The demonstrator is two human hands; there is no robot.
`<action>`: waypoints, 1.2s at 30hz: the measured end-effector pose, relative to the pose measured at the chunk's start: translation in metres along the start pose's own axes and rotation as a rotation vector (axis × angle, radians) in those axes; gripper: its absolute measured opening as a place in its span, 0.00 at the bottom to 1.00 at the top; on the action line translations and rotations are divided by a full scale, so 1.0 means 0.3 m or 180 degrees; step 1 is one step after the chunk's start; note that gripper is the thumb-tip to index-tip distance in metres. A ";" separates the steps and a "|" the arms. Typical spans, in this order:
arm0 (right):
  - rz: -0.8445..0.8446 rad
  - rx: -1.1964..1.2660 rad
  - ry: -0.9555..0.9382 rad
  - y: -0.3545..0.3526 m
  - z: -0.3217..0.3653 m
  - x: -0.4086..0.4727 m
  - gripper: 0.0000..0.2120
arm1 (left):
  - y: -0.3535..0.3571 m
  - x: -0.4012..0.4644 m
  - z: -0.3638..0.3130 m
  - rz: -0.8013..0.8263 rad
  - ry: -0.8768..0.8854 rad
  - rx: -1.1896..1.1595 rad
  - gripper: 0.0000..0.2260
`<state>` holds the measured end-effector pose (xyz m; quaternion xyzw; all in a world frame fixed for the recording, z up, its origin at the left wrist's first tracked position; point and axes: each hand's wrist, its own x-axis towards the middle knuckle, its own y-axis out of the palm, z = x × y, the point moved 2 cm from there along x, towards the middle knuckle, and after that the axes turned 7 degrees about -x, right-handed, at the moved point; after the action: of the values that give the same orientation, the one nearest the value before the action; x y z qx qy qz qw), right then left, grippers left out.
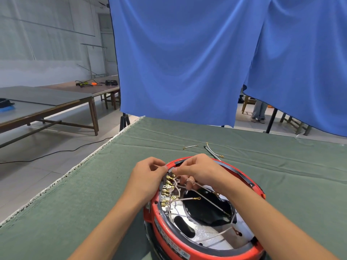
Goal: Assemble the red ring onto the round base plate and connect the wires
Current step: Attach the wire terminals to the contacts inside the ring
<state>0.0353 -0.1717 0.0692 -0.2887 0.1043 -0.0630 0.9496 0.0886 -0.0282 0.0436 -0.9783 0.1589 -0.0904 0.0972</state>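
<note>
A counter (187,139) draped in green cloth, backed by a hanging blue curtain (187,62), carries the red ring (165,220), which sits at its near edge directly below the camera. Inside the ring lies the round base plate (206,229), silvery with dark openings, and a row of brass terminals (167,190) runs along the ring's left inner wall. Thin white wires (199,198) fan from the terminals across the plate. The left hand (150,175) has its fingers curled, thumb and forefinger pinched at the topmost terminal. The right hand (201,171) meets it there, fingertips pinching the same spot, with a wire looped over its lower fingers. Beyond the ring, loose spare wires (190,146) and a dark tool (213,153) lie on the cloth. Wooden tables (56,106) stand at left
</note>
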 end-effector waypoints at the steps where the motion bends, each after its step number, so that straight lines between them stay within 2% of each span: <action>1: -0.0001 -0.0026 -0.0005 -0.001 0.001 -0.004 0.10 | -0.001 -0.001 0.001 -0.0060 -0.0006 -0.0028 0.04; 11: -0.0132 0.0042 -0.0083 0.001 0.011 -0.006 0.12 | -0.003 -0.006 0.008 -0.0106 0.0037 0.0048 0.07; 17: -0.0547 -0.0342 -0.0234 -0.009 0.006 -0.009 0.05 | -0.004 -0.007 0.006 -0.0099 0.0024 0.0018 0.07; 20: -0.0892 -0.0777 -0.0448 -0.022 0.012 -0.018 0.05 | -0.006 -0.006 0.009 -0.0050 0.0017 -0.0014 0.07; 26: -0.1249 -0.1818 -0.0930 -0.021 0.033 -0.041 0.05 | -0.010 -0.002 0.006 -0.0077 0.0054 0.0059 0.07; 36: -0.0910 -0.2217 -0.1355 0.016 0.060 -0.052 0.04 | -0.008 0.003 0.006 -0.0087 0.0122 0.0138 0.06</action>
<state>0.0247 -0.1554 0.0837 -0.6100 -0.1200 -0.0940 0.7776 0.0905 -0.0259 0.0425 -0.9762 0.1453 -0.1138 0.1140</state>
